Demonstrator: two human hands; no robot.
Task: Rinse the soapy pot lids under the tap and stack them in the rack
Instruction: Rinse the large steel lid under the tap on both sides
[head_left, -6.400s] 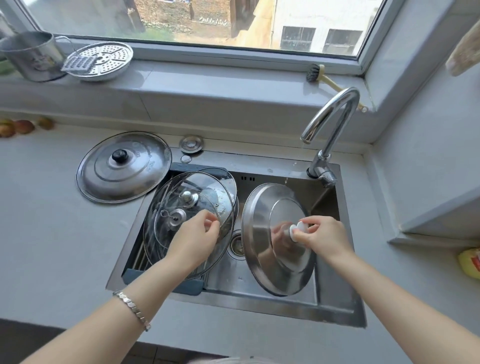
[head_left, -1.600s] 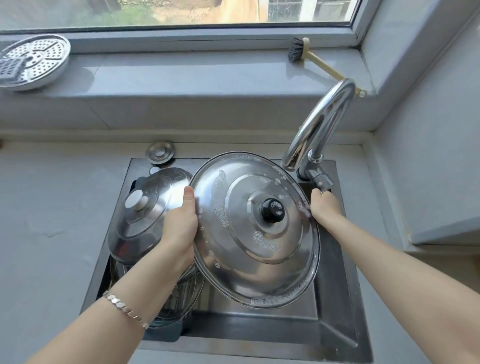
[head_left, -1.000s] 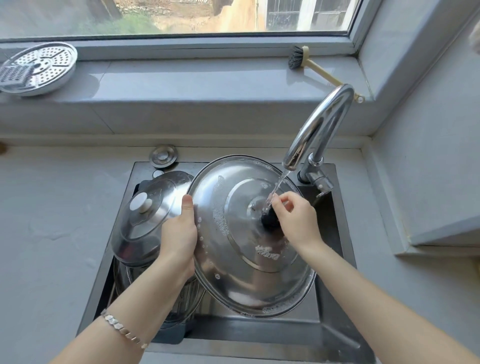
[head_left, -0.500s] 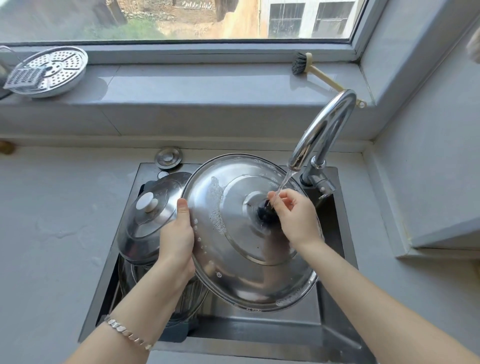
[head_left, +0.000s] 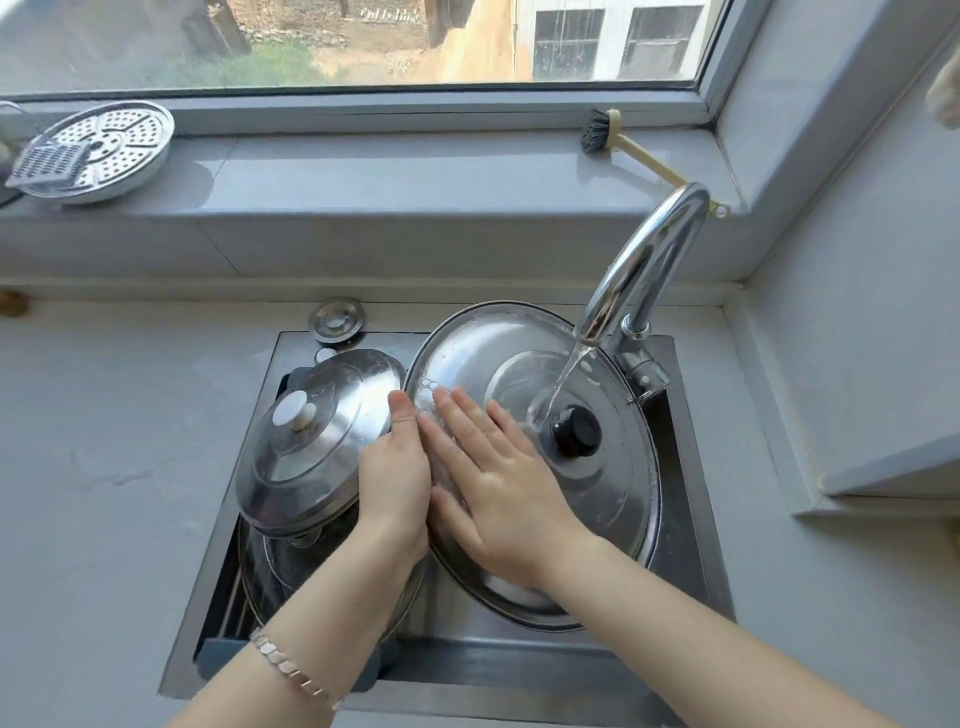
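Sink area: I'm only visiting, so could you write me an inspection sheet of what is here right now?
Surface: grey countertop around a steel sink.
Job's things: large lid tilted under the running tap; smaller lid resting on other lids in the rack.
Clutter: sink plug behind the sink; steamer tray, grater and brush on the sill.
Hands: left hand grips the large lid's rim; right hand lies flat on its top.
Cables: nothing seen.
Surroundings: window above the sill; wall at right.

Two steel lids (head_left: 613, 493) (head_left: 322, 457), two hands (head_left: 395, 493) (head_left: 504, 499), one tap (head_left: 649, 260), one brush (head_left: 597, 136)
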